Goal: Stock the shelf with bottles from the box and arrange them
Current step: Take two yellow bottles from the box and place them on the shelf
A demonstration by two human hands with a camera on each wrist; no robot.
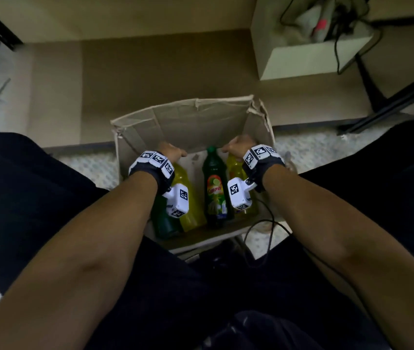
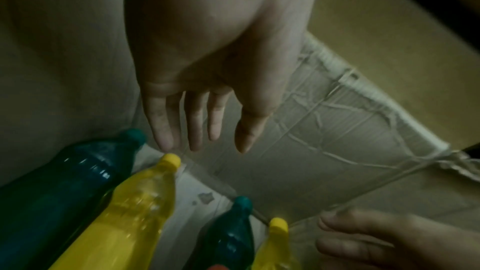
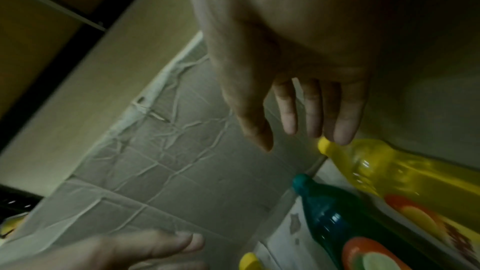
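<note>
An open cardboard box [image 1: 196,114] stands on the floor between my knees with several bottles lying inside. Both hands reach down into it, fingers straight and holding nothing. My left hand [image 1: 171,151] hovers over a yellow bottle [image 1: 188,198] and a dark green bottle [image 1: 165,221]; its fingertips [image 2: 166,141] hang just above the yellow cap [image 2: 171,160]. My right hand [image 1: 238,146] hovers over another yellow bottle [image 1: 235,168], its fingertips [image 3: 342,137] touching or nearly touching that cap [image 3: 324,145]. A green labelled bottle [image 1: 216,188] lies between the hands.
A low, pale shelf board [image 1: 150,69] lies beyond the box. A white box [image 1: 309,54] full of cables sits at the back right, beside a black metal frame [image 1: 390,99]. A black cable [image 1: 269,238] trails near the box's right corner.
</note>
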